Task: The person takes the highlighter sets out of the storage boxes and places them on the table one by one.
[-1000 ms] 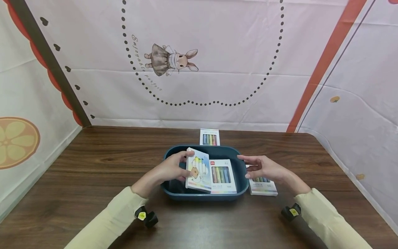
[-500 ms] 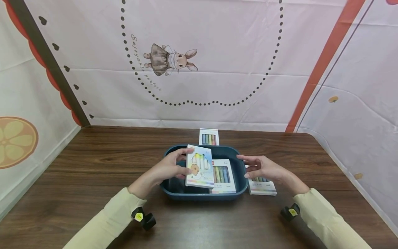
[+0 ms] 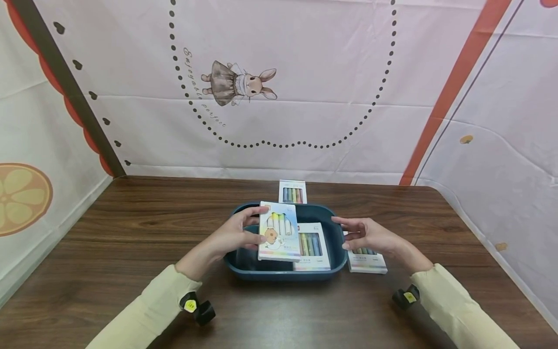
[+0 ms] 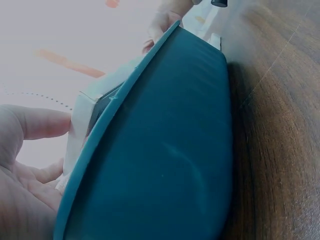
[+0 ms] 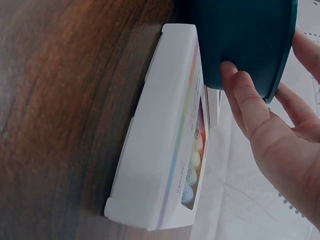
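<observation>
My left hand (image 3: pixel 233 233) pinches the left edge of a white box of markers (image 3: pixel 282 248), thumb low and fingers high on that side. The box has a cartoon animal and yellow-topped pens in its window. It is above the left part of a dark blue plastic tub (image 3: pixel 281 276). Inside the tub lies a second white box (image 3: pixel 315 264) with coloured sticks in its window, partly covered by the held box. My right hand (image 3: pixel 374 237) grips the tub's right rim; in the right wrist view, some fingertips (image 5: pixel 242 80) press on the outer wall.
Another white box (image 3: pixel 368 266) lies on the table right of the tub, below the right hand. Behind the tub is a further white box (image 3: pixel 293 184) with a colour window. The brown wooden table (image 3: pixel 131 232) meets a printed cloth backdrop (image 3: pixel 305 106).
My left hand has lifted the box of markers and turned it more upright, drifting slightly left. The right hand stays at the rim, and the tub has hardly moved.
</observation>
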`<action>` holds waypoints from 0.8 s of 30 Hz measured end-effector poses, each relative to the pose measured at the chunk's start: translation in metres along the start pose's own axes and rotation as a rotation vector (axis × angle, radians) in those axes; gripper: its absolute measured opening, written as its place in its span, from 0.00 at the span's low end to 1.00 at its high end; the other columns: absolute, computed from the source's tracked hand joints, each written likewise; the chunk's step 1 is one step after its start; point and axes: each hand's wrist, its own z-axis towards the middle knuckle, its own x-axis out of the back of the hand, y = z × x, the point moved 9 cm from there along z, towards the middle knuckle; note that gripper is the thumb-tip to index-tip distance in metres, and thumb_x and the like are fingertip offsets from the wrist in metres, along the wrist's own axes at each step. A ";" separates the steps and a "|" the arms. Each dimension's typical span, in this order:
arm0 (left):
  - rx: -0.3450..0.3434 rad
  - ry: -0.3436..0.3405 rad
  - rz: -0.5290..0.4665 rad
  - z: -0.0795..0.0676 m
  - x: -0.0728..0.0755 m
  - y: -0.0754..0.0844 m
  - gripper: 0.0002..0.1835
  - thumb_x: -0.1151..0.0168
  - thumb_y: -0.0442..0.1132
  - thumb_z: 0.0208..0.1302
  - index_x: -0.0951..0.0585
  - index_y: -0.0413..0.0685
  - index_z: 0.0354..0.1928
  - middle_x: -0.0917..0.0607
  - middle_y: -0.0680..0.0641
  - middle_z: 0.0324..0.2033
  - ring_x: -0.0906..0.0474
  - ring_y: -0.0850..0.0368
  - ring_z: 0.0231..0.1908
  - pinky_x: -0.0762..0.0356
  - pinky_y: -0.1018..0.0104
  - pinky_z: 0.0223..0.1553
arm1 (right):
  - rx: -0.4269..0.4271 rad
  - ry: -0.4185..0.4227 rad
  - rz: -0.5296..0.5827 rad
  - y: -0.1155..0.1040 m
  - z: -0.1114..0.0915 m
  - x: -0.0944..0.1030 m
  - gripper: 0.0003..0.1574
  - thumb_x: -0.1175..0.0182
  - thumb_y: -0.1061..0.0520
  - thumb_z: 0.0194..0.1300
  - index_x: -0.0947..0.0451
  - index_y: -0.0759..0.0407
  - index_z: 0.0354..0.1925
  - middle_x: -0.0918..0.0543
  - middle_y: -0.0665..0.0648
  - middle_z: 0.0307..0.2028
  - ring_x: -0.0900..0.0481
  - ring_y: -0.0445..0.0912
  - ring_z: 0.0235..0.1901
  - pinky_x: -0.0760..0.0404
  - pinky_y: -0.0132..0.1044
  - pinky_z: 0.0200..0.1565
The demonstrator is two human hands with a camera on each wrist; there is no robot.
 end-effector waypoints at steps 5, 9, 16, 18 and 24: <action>-0.020 -0.008 -0.003 -0.002 0.001 0.002 0.35 0.38 0.29 0.55 0.39 0.48 0.65 0.31 0.37 0.56 0.23 0.50 0.41 0.20 0.58 0.39 | 0.006 0.005 0.005 0.000 0.000 0.000 0.45 0.36 0.60 0.55 0.45 0.63 0.66 0.38 0.73 0.61 0.25 0.58 0.50 0.25 0.47 0.49; -0.032 -0.003 -0.003 -0.003 0.003 0.004 0.35 0.38 0.30 0.55 0.39 0.48 0.65 0.30 0.37 0.56 0.23 0.50 0.42 0.20 0.58 0.39 | 0.004 0.002 0.020 0.001 0.000 0.000 0.45 0.36 0.61 0.55 0.45 0.63 0.66 0.38 0.73 0.61 0.24 0.58 0.50 0.25 0.47 0.49; -0.043 0.012 -0.012 -0.007 0.008 0.007 0.35 0.38 0.30 0.55 0.39 0.48 0.65 0.31 0.36 0.57 0.23 0.50 0.41 0.21 0.57 0.39 | 0.010 -0.004 0.029 0.000 0.001 0.000 0.44 0.36 0.61 0.55 0.45 0.64 0.66 0.37 0.73 0.61 0.23 0.57 0.49 0.25 0.46 0.50; -0.042 0.014 -0.018 -0.007 0.009 0.007 0.35 0.38 0.30 0.55 0.39 0.48 0.65 0.32 0.36 0.57 0.23 0.50 0.41 0.21 0.57 0.39 | 0.011 -0.005 0.029 0.000 0.001 -0.001 0.44 0.36 0.61 0.55 0.45 0.64 0.66 0.37 0.73 0.61 0.23 0.57 0.49 0.25 0.46 0.50; -0.048 0.006 -0.037 -0.011 0.012 0.007 0.36 0.38 0.29 0.55 0.40 0.47 0.65 0.33 0.35 0.58 0.23 0.50 0.41 0.21 0.56 0.40 | 0.007 0.001 0.023 0.001 0.000 -0.001 0.45 0.36 0.61 0.55 0.45 0.63 0.67 0.37 0.72 0.61 0.24 0.57 0.49 0.25 0.46 0.50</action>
